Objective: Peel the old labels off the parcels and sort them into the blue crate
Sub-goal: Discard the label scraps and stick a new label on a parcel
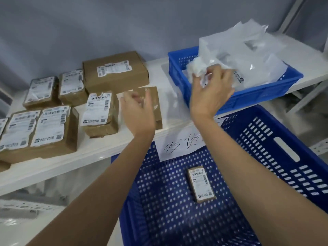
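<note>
Right hand [211,93] fingers clench a crumpled white peeled label [197,67] over the small blue crate [248,96], upper right. Left hand [137,110] released above bare brown cardboard parcel [156,103], mid-frame on white shelf [99,148].

Single head-worn view, looking forward and down, close over white shelf [99,153] and blue crate [266,157].

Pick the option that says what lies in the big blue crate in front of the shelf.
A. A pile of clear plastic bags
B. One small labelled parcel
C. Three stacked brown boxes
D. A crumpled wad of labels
B: a single small parcel with a label on top lies on the perforated floor of the big crate, with nothing else visible inside.
</note>
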Demonstrator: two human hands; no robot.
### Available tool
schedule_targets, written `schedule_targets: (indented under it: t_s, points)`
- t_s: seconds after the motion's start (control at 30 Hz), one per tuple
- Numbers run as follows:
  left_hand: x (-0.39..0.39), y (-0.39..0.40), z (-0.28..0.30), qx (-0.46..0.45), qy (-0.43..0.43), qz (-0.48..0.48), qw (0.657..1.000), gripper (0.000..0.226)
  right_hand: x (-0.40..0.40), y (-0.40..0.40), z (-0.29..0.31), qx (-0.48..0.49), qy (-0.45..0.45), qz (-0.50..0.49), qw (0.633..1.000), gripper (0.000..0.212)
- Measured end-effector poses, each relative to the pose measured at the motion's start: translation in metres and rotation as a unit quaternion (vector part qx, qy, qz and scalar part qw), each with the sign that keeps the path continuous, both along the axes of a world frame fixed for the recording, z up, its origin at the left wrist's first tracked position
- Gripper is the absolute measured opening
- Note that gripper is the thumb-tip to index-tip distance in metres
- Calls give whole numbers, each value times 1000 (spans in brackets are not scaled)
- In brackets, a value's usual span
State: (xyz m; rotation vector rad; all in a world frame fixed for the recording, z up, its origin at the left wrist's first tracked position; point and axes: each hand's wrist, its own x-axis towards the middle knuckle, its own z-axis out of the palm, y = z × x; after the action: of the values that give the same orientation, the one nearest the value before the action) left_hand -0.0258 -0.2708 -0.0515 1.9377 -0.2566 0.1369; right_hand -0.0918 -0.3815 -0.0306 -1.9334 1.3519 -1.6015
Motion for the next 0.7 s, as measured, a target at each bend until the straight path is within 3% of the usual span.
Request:
schedule_targets:
  t_s: [0.1, 0.17, 0.23, 0.37, 0.47, 0.53, 0.7]
  points:
    - [-31, -34, 8, 19, 132, -203, 970, 18, -27, -46, 23, 46, 24, -120, 991, 19]
    - [-51, -58, 10, -27, 288, -269, 919, 20, -42, -66, 18, 117, 138, -82, 980, 29]
    - [-66, -77, 12, -97, 379, -261, 883, 16, -47, -71, 5, 123, 286, 25, 950, 31]
    - [-72, -95, 6, -116, 362, -217, 899, 16, -45, -78, 3, 148, 342, 107, 922, 21]
    - [-67, -91, 5, -133, 358, -214, 899, 14, -46, -82, 4, 161, 409, 154, 885, 2]
    - [-65, -86, 5, -136, 356, -221, 898, 18, -48, -85, 4, 172, 432, 169, 869, 7]
    - [-63, -85, 1, -110, 342, -226, 905, 28, -47, -84, 4, 223, 475, 189, 830, 42]
